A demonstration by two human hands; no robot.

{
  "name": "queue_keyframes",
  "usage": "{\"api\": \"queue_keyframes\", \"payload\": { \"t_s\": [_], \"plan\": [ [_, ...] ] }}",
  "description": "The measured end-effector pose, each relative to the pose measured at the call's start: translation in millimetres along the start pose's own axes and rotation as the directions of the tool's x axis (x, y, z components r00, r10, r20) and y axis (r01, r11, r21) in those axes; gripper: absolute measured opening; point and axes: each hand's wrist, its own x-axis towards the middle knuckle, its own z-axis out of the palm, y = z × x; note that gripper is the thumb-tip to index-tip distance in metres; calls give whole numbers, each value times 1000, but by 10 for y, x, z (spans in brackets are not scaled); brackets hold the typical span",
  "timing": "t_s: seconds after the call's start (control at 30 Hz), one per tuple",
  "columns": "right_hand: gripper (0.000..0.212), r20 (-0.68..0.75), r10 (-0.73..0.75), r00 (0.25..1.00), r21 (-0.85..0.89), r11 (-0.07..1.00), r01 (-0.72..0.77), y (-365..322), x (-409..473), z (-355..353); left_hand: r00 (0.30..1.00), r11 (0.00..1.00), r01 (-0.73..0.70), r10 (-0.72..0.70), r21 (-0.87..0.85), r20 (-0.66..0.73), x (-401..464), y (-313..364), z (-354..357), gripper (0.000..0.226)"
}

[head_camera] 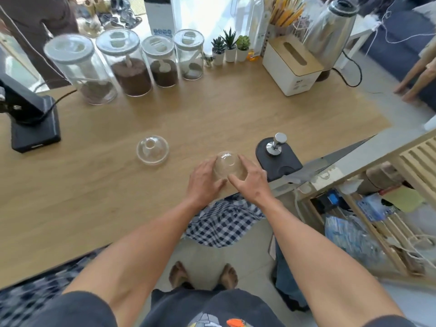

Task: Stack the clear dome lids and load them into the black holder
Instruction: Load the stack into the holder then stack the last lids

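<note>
Both hands cup one dome lid near table front edge: left hand and right hand curl fingers round sides. Second lid lies apart, leftward.

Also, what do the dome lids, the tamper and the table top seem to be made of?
Dome lids: thin clear plastic, probably; the table shows through them and the rims glint. Tamper: polished metal, likely steel, with mirror-like highlights. Table top: light wood or wood-look laminate, matte, with a fine grain; which of the two I cannot tell.
</note>
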Motion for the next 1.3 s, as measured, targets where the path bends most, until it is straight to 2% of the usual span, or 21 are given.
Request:
{"api": "queue_keyframes", "payload": {
  "t_s": [0.17, 0.4, 0.53, 0.67, 0.8, 0.97, 1.13, 1.3],
  "plan": [
    [80, 45, -148, 988, 111, 984, 142, -331, 226, -35, 989, 997, 9, -19, -70, -144, 56, 17, -352, 76],
    [76, 64, -376, 925, 145, 920, 364, -1287, 617, 104, 926, 1000, 24, -30, -19, -377, 126, -334, -1262, 71],
    [74, 78, -459, 885, 175, 880, 442, -1711, 728, 336, 896, 998, 62, -60, -9, -439, 66, -620, -1608, 68],
    [69, 116, -422, 899, 197, 897, 396, -1848, 791, 605, 903, 996, 89, -91, -25, -420, 17, -862, -1690, 65],
    [62, 187, -354, 916, 177, 930, 323, -1774, 784, 814, 926, 986, 140, -164, -94, -339, -26, -1008, -1577, 64],
    [68, 273, -254, 928, 117, 966, 230, -1595, 791, 1037, 944, 962, 225, -254, -155, -210, 4, -1154, -1378, 63],
    [68, 281, -233, 931, 135, 970, 203, -1573, 816, 1131, 931, 927, 251, -310, -278, -192, 27, -1312, -1310, 62],
    [66, 279, -147, 949, 286, 956, 64, -1632, 858, 1128, 895, 837, 324, -423, -440, -145, 89, -1295, -1405, 47]
  ]
}}
